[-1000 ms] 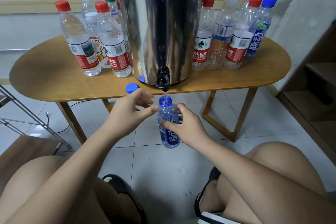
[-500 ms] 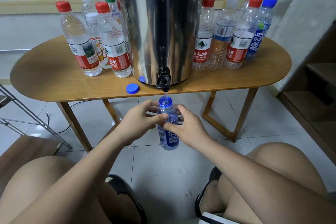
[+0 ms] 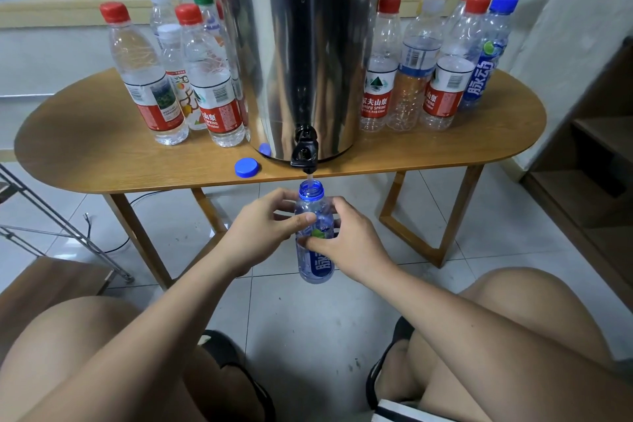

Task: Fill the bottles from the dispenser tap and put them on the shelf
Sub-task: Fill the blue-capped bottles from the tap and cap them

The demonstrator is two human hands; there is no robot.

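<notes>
- The blue bottle (image 3: 318,265) is held directly below the tap (image 3: 304,154), with its long axis upright and its open mouth lined up under the spout.
- A thin water stream (image 3: 310,177) is seen dropping from the tap into the neck.
- The left hand (image 3: 263,233) is wrapped round the upper body from left of the tap line, thumb across the front.
- The right hand (image 3: 356,247) is closed round the mid-body from the right, thumb on the label.
- Both hands touch the bottle and are equally near it; neither is on the tap.
- Fill level cannot be read, as it is hidden by tinted plastic and fingers.
- Bottle material: thin blue-tinted plastic, glossy wrap label, threaded neck, uncapped. It is judged soft and likely to dent if squeezed.
- A round blue cap (image 3: 246,168) lies flat on the wooden table (image 3: 85,154), just left of the tap and nearer the left hand.
- The dispenser (image 3: 298,44) behind the tap is a polished steel drum; the tap is black plastic.
- The wooden shelf (image 3: 603,147) stands well right of the tap, on the right hand's side.
</notes>
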